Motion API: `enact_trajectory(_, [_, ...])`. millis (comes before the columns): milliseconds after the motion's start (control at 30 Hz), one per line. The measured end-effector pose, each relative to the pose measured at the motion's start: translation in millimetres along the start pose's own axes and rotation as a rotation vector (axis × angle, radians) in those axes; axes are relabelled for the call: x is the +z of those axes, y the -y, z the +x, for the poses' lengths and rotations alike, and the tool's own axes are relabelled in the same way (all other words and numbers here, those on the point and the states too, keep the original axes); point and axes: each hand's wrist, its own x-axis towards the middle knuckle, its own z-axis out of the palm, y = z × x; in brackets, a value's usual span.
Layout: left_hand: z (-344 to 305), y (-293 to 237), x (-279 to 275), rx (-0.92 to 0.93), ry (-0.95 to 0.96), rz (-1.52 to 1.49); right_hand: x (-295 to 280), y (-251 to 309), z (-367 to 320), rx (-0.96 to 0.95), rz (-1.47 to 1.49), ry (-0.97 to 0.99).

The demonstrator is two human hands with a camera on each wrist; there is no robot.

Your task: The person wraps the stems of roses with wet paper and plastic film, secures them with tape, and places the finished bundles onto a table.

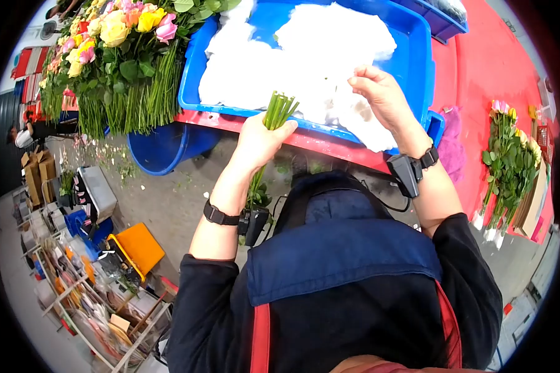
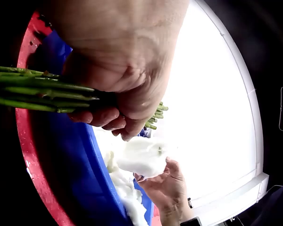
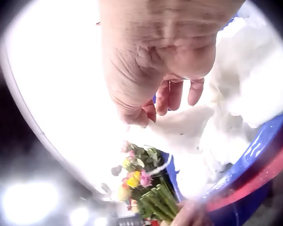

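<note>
My left hand grips a bunch of green flower stems, cut ends up, at the front edge of a blue tray. Leaves hang below that fist in the head view. White, wet-looking cotton wadding is heaped in the tray, and part of it drapes over the front rim. Above it, my right hand pinches a soft white piece of wadding between thumb and fingers. In the right wrist view this piece stretches away from the fingertips, over the heap.
A large pile of bunched roses lies left of the tray, stems toward me. Below them stands a blue bin. On the red table at right are a purple cloth and more bunches with white-wrapped ends.
</note>
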Motion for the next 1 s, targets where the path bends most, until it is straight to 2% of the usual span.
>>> enact_trajectory(67, [4.3, -8.5, 4.0, 0.021, 0.019, -0.027, -2.5, 10.6, -5.2, 0.064, 0.195, -0.023])
enact_trajectory(200, [9.7, -25.4, 16.5, 0.088, -0.004, -0.108, -8.5, -10.3, -5.0, -0.011, -0.036, -0.028])
enact_trajectory(300, [15.5, -35.9, 26.1, 0.107, -0.045, -0.139, 36.1, -12.7, -31.9, 0.009, -0.253, 0.056])
enact_trajectory(400, [19.3, -32.1, 27.1, 0.093, -0.095, -0.15, 38.3, -27.9, -28.9, -0.031, -0.206, 0.007])
enact_trajectory(500, [18.7, -25.5, 11.7, 0.011, -0.138, -0.118, 10.1, -26.6, -13.7, 0.014, -0.012, -0.197])
enact_trajectory(567, [20.9, -20.8, -2.7, 0.026, -0.185, -0.178, -17.2, -16.4, -4.4, 0.068, 0.288, -0.18])
enact_trajectory(600, [25.5, -14.5, -8.0, 0.054, -0.211, -0.185, -24.0, 0.0, -8.2, 0.044, 0.357, -0.116])
enact_trajectory(633, [31.0, -6.7, -12.5, 0.082, -0.238, -0.191, -33.7, 3.1, -5.6, 0.046, 0.429, -0.151])
enact_trajectory(667, [36.5, 2.0, -18.7, 0.056, -0.211, -0.153, -44.9, 6.7, -5.6, 0.053, 0.465, -0.117])
enact_trajectory(800, [26.1, 1.9, -25.5, 0.12, -0.432, 0.201, -33.5, 36.5, -13.7, 0.023, 0.61, -0.085])
enact_trajectory(833, [19.6, -0.9, -24.3, 0.167, -0.383, 0.121, -28.1, 36.4, -12.9, -0.016, 0.544, -0.081])
enact_trajectory(900, [5.6, -15.9, -22.1, 0.065, -0.158, 0.148, -15.8, 34.8, -10.6, -0.092, 0.413, -0.065])
enact_trajectory(933, [1.0, -21.5, -17.9, 0.102, -0.094, 0.109, -0.1, 43.1, -15.6, -0.12, 0.365, -0.048])
enact_trajectory(1000, [7.9, -14.6, -9.0, 0.07, 0.026, 0.081, 27.8, 41.6, -26.7, -0.311, -0.075, -0.002])
